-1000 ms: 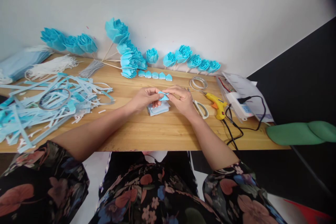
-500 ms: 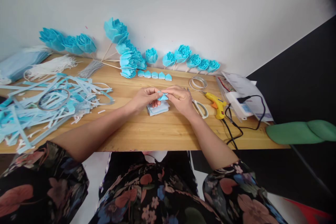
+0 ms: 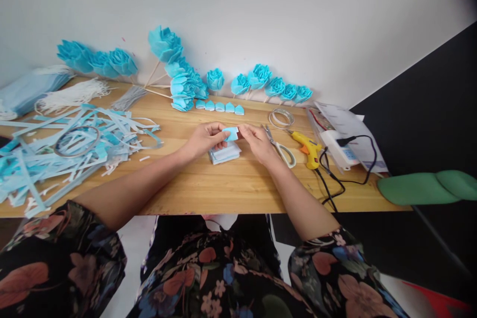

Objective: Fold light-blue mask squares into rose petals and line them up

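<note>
My left hand [image 3: 207,137] pinches a small light-blue square of mask fabric [image 3: 231,133] between thumb and fingers. At the square's right edge are the fingertips of my right hand [image 3: 259,143], drawn together on its corner; the exact grip is small and hard to see. Below the hands lies a stack of pale blue fabric pieces [image 3: 225,154] on the wooden table [image 3: 208,189]. Behind them a short row of folded blue petals [image 3: 219,107] lies on the tabletop. Scissors [image 3: 283,153] with white handles rest just right of my right hand.
Blue fabric flowers [image 3: 182,90] on sticks line the wall. A heap of cut strips [image 3: 82,144] covers the left side, near stacked masks [image 3: 33,88]. On the right are a tape roll [image 3: 281,119], a yellow glue gun [image 3: 307,149] with its cord and a power strip [image 3: 340,151].
The blue piece, folded to a point between both hands before, now shows as a flatter square in my left hand. My right fingers have drawn slightly right, uncovering more of the scissors.
</note>
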Demonstrator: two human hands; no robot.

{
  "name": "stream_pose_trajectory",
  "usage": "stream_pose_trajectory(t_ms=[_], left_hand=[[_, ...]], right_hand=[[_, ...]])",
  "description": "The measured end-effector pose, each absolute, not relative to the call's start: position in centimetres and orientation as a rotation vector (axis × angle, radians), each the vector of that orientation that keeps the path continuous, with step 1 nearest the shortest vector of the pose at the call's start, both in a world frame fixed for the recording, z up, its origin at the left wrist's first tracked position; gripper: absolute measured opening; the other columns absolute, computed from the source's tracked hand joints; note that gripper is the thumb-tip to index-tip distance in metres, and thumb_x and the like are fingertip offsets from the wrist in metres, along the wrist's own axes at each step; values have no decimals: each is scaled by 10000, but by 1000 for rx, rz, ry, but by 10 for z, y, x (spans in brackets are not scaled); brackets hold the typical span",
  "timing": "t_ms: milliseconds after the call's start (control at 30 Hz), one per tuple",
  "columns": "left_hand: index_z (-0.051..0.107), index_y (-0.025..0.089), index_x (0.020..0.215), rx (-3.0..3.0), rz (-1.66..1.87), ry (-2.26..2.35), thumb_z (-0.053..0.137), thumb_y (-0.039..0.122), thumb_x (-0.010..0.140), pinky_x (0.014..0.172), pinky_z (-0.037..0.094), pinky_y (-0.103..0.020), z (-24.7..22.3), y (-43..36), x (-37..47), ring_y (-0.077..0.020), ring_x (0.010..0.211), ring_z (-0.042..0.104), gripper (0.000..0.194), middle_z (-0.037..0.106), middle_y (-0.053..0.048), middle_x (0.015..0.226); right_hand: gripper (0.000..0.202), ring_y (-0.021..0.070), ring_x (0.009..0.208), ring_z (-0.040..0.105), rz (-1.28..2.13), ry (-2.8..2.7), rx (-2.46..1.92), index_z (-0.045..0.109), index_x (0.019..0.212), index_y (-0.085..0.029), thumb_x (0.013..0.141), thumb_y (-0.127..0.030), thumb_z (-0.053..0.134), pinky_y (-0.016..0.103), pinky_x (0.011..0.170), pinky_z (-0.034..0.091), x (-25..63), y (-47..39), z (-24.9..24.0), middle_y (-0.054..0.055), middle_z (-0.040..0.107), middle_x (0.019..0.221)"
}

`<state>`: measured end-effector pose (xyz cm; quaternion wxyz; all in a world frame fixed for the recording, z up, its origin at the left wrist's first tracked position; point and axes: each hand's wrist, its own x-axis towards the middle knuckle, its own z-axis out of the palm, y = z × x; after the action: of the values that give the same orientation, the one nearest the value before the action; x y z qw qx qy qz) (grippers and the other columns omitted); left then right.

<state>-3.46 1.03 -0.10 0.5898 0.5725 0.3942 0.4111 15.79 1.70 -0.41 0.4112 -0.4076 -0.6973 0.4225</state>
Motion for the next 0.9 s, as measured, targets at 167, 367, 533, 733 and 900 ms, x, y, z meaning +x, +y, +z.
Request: stream_pose_trajectory(t_ms=[167,367,533,733,900], left_hand=[[604,137,777,1303,992,899,711,318,808,504,425,-189,-2,11,-35,-75,497,547,212,627,12,582],[577,138,752,1283,1007,891,710,287,811,496,418,-187,-2,12,-34,-66,475,531,208,635,11,577],[575,135,758,1277,1002,898,704,275,819,494,418,-184,-2,12,-34,-64,476,533,200,638,10,581],[568,137,751,1307,1002,900,700,293,826,488,416,-180,-3,12,-35,-64,477,531,218,630,12,580],[588,135,769,1329,988,909,679,272,843,493,419,-178,-2,12,-35,-66,489,539,179,628,9,589]], right_hand=[[359,149,810,620,1136,-1623,-995,633,951,-223,845,-566,636,279,778,515,157,19,-6,-2,660,849],[273,110,650,493,1088,-1729,-1045,582,806,-201,809,-457,676,237,607,413,156,16,-2,-32,544,704],[266,100,618,459,1099,-1736,-1046,550,761,-197,795,-429,674,237,587,379,155,15,0,-41,520,677],[271,123,675,542,1107,-1698,-1042,604,835,-202,812,-462,678,248,637,446,155,16,-3,-24,587,720],[380,152,811,641,1162,-1596,-979,649,1063,-231,848,-545,641,286,784,528,157,18,-5,-1,679,840]])
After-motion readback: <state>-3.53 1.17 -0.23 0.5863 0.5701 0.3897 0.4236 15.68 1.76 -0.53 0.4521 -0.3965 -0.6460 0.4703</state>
